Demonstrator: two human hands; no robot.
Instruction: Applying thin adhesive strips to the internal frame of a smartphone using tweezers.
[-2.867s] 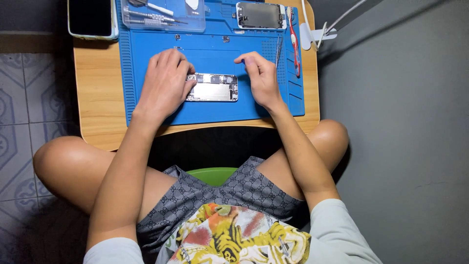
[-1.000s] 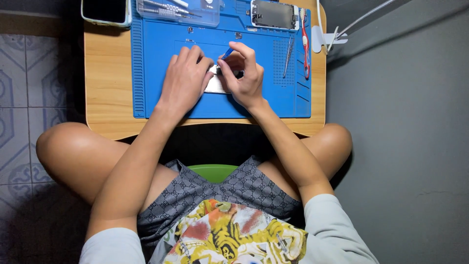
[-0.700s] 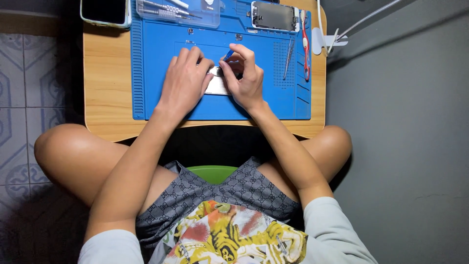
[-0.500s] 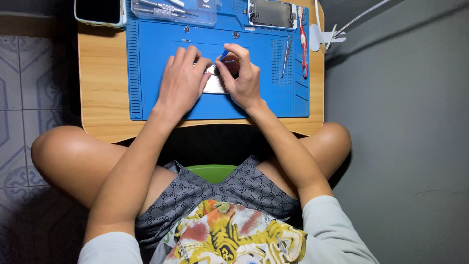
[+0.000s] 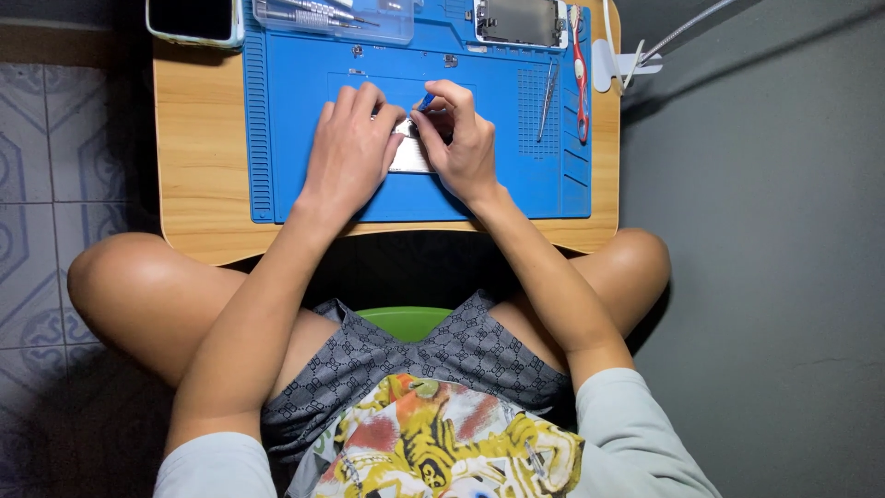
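Two hands, left (image 5: 350,152) flat upon one opened phone (image 5: 408,159), right (image 5: 461,138) pinching one blue tool (image 5: 426,101), on one blue mat (image 5: 295,111).

We press our left hand (image 5: 348,152) on the phone (image 5: 409,157) (mostly hidden); our right hand (image 5: 464,138) pinches a blue tool (image 5: 427,101) above it.

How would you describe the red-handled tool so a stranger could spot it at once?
Start at the blue mat on the wooden table. Near the mat's right edge, the red tool lies lengthwise beside slim metal tweezers. It alone there has a bright red handle.
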